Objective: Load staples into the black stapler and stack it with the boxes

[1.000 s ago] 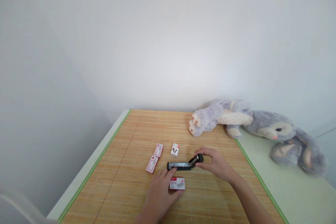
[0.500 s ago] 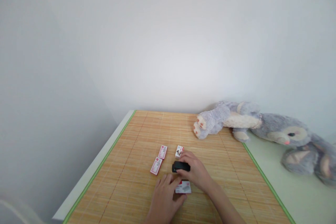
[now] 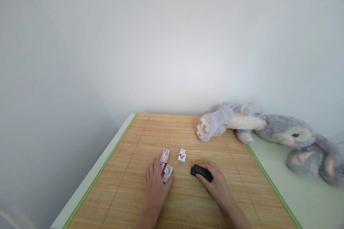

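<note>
My right hand (image 3: 216, 183) is closed over a black stapler (image 3: 201, 172) that lies shut on the bamboo mat (image 3: 185, 200). My left hand (image 3: 155, 186) lies on the mat with thumb and fingers closed on a small white-and-red staple box (image 3: 167, 173), set against another box (image 3: 161, 167) partly hidden under its fingers. A third white-and-red box (image 3: 165, 155) lies just beyond them. A small white box with a dark picture (image 3: 182, 155) stands to its right, between my two hands.
A grey and cream plush rabbit (image 3: 271, 132) lies along the back right, partly on the mat and partly on the pale green table top (image 3: 303, 200). White walls close the back and left. The mat's green left edge (image 3: 102, 167) runs beside the table rim.
The stapler, open a second ago, is now shut and has been moved right under my right hand. My left hand has carried a staple box left to the other boxes.
</note>
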{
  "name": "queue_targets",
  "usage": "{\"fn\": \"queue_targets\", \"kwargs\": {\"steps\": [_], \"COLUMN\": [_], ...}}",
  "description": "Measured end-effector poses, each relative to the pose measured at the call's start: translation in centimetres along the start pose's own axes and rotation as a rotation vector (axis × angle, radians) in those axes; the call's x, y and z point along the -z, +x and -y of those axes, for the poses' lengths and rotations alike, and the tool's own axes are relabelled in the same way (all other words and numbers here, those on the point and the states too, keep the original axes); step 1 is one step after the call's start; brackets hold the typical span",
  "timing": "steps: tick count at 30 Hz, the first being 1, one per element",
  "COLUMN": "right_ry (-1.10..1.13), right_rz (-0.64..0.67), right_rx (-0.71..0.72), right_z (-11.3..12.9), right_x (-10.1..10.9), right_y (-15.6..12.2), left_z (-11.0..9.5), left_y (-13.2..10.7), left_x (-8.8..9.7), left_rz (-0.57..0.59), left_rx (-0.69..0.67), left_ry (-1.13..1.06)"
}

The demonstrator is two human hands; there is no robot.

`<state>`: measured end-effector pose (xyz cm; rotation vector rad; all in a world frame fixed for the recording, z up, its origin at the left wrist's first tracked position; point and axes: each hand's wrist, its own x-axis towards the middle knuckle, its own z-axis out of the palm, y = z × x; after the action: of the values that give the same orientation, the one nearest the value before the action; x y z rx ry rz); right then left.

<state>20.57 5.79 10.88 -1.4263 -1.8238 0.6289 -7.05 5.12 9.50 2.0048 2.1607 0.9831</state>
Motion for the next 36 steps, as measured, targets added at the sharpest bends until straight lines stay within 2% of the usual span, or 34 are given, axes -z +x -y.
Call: {"fn": "queue_targets", "kwargs": {"steps": [5,9,15,19,25,29,32,36], "right_ry": [-0.022,-0.038,0.052,0.082,0.106,0.119,0.141,0.213], "right_rz": [-0.034,-0.021,0.162,0.260,0.255,0.108,0.013,0.052], "right_rx": [-0.058,-0.074,-0.015,0.055,0.031,-0.096,-0.204,-0.201], "right_z": [-1.2,-1.6,0.0,1.8,4.1,4.4,4.6,5.3], "right_x": [-0.4,-0.9,-2.3,-4.0,-6.9,-8.0,-8.5,-8.6], "right_y": [-0.2,2.3,8.2,9.7,9.1,7.9,6.0,2.0], "left_z": [0.1,0.0,0.0,0.0,0.2,0.0,0.3,2.3], "left_y": [0.7,0.9,0.8,0.7,0.5,0.6,0.8,0.8], "left_x": [-0.5,-0.3,0.1,0.1,0.2,0.3,0.3,0.8], "left_rz": [0.111,0.162,0.180,0.163,0.166,0.141,0.084,0.038], "left_rx": [-0.091,-0.121,-0.129,-0.151,-0.194,-0.181,-0.123,-0.056], "left_ry": [0.035,0.057,0.039,0.055,0.108,0.125,0.146,0.169]}}
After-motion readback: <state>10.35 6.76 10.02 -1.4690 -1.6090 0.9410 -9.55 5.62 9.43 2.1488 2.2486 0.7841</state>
